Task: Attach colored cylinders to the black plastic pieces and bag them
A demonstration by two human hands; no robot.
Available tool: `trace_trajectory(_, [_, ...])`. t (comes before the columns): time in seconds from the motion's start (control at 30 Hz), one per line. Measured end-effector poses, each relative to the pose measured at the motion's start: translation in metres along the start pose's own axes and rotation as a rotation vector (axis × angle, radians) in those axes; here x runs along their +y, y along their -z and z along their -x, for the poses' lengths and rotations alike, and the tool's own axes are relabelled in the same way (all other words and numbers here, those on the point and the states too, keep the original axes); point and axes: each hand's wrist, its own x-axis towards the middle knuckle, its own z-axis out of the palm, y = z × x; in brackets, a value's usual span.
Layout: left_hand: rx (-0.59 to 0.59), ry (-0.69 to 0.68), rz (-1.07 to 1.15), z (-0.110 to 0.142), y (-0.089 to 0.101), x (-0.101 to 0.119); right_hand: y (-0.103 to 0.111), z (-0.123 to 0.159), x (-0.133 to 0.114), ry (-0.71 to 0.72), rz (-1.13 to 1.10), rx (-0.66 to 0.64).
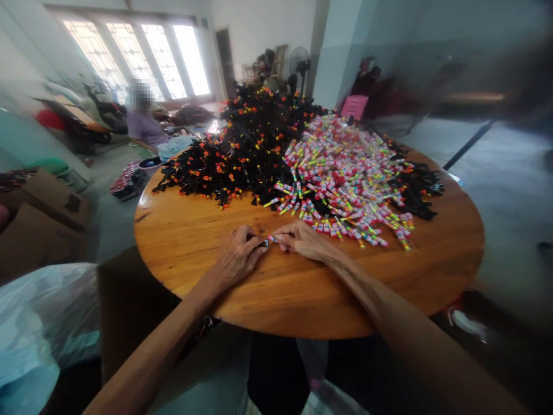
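Both my hands rest on a round wooden table (194, 242) near its front edge. My left hand (237, 256) pinches a small black piece (263, 244). My right hand (302, 239) pinches a small colourful tube (273, 238), and the two parts meet tip to tip between my hands. Just beyond my right hand lies a large heap of colourful tubes (341, 173). Behind my left hand is a taller heap of black pieces with orange dots (246, 144).
A seated person (144, 124) works at the back left near bright windows. Cardboard boxes (43, 219) and a clear plastic bag (38, 323) stand at my left. A pink stool (354, 105) and a fan (299, 60) are behind the table.
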Motion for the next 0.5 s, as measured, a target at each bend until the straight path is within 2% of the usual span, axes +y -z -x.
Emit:
trace_trajectory(0.27, [0.002, -0.015, 0.038, -0.0004, -0.0010, 0.0002, 0.0000, 0.0007, -0.0011, -0.038, -0.078, -0.055])
trace_trajectory(0.5, [-0.014, -0.076, 0.037, -0.0014, 0.0000, 0.0003, -0.0009, 0.0025, -0.0044, -0.044, -0.096, -0.040])
